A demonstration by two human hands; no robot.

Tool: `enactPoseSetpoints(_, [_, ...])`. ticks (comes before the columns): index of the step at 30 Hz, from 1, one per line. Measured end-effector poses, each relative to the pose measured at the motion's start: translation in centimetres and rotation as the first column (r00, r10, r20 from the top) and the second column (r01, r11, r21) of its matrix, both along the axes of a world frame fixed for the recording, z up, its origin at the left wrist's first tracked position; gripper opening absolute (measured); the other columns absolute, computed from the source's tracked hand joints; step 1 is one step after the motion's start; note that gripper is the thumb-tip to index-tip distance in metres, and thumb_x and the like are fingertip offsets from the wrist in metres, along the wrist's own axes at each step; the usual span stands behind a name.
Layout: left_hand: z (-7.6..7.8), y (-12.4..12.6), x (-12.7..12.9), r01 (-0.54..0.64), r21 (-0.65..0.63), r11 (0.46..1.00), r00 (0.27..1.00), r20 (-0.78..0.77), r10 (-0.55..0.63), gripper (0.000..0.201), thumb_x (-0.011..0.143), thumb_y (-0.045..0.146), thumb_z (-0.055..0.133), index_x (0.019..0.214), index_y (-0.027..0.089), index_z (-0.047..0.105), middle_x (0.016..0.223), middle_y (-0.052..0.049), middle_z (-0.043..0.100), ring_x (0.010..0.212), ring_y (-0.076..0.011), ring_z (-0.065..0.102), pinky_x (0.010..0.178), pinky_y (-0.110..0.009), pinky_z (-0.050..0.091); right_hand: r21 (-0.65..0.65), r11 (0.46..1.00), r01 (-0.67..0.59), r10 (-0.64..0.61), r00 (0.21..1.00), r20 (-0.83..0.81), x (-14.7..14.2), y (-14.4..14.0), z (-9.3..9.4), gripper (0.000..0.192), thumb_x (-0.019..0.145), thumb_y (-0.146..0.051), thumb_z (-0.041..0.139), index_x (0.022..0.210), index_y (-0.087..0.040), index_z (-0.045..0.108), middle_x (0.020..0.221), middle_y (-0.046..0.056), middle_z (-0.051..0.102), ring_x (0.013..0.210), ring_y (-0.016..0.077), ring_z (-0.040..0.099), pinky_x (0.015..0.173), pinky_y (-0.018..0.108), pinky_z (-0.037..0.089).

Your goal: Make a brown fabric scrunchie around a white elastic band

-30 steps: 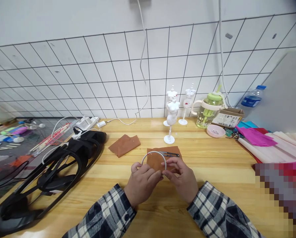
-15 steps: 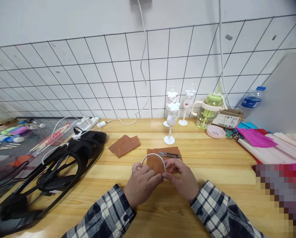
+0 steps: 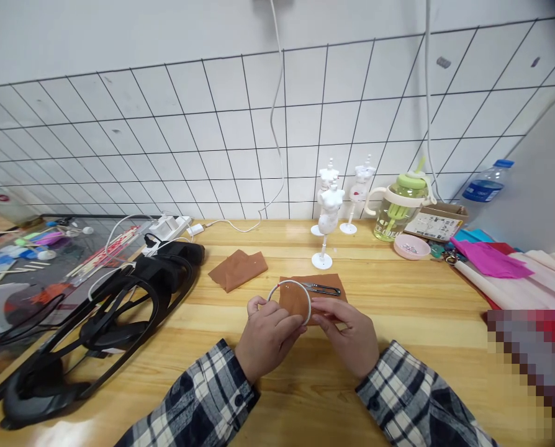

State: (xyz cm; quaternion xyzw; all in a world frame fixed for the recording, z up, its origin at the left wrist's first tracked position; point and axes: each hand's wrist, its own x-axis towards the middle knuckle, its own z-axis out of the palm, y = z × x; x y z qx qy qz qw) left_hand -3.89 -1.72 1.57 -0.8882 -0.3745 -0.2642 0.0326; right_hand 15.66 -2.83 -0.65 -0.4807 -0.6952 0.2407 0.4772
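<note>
Wooden desk [image 3: 300, 416], tiled wall [image 3: 216, 136] behind: one pale hoop [image 3: 310, 302] over brown cloth [image 3: 296, 304], its near side pinched in the left grip [image 3: 269, 338]; right grip [image 3: 349, 335] just beside its right edge, closure unclear.

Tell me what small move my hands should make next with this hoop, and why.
I'd probably pinch the right edge of the pale hoop with the right hand: it is right beside that edge, though contact is unclear, while the left hand grips the hoop's lower part.
</note>
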Motion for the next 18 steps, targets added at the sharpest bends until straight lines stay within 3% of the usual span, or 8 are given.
enactPoseSetpoints(6, [0.8, 0.2, -0.8, 0.032, -0.139, 0.990, 0.999, 0.034, -0.028, 0.020, 0.091, 0.026, 0.043, 0.097, 0.021, 0.062, 0.076, -0.003, 0.063, 0.077, -0.0196, 0.050, 0.079, -0.040, 0.024, 0.076, 0.990, 0.117, -0.120, 0.992, 0.038, 1.5, 0.5, 1.0, 0.017, 0.090, -0.034, 0.054, 0.086, -0.025, 0.069, 0.089, 0.004, 0.070, 0.085, 0.0196, 0.065, 0.074, 0.034, 0.053])
enactPoseSetpoints(11, [1.3, 0.9, -1.7, -0.086, -0.159, 0.984, 0.994, 0.050, 0.095, 0.022, 0.092, 0.025, 0.041, 0.089, 0.020, 0.061, 0.075, -0.003, 0.062, 0.079, -0.0200, 0.051, 0.083, -0.041, 0.025, 0.104, 0.981, 0.161, -0.166, 0.985, 0.044, 2.6, 0.9, 1.2, 0.018, 0.091, -0.032, 0.053, 0.087, -0.024, 0.068, 0.089, 0.004, 0.069, 0.085, 0.0189, 0.064, 0.072, 0.031, 0.052])
enactPoseSetpoints(18, [1.3, 1.2, -2.0, -0.224, -0.177, 0.958, 0.969, 0.068, 0.239, 0.023, 0.092, 0.026, 0.041, 0.087, 0.021, 0.062, 0.078, -0.003, 0.064, 0.080, -0.0202, 0.051, 0.083, -0.040, 0.026, 0.191, 0.974, 0.121, -0.139, 0.987, 0.083, 2.5, 0.7, 1.4, 0.013, 0.090, -0.025, 0.055, 0.089, -0.024, 0.067, 0.089, 0.001, 0.070, 0.084, 0.0161, 0.065, 0.074, 0.028, 0.051])
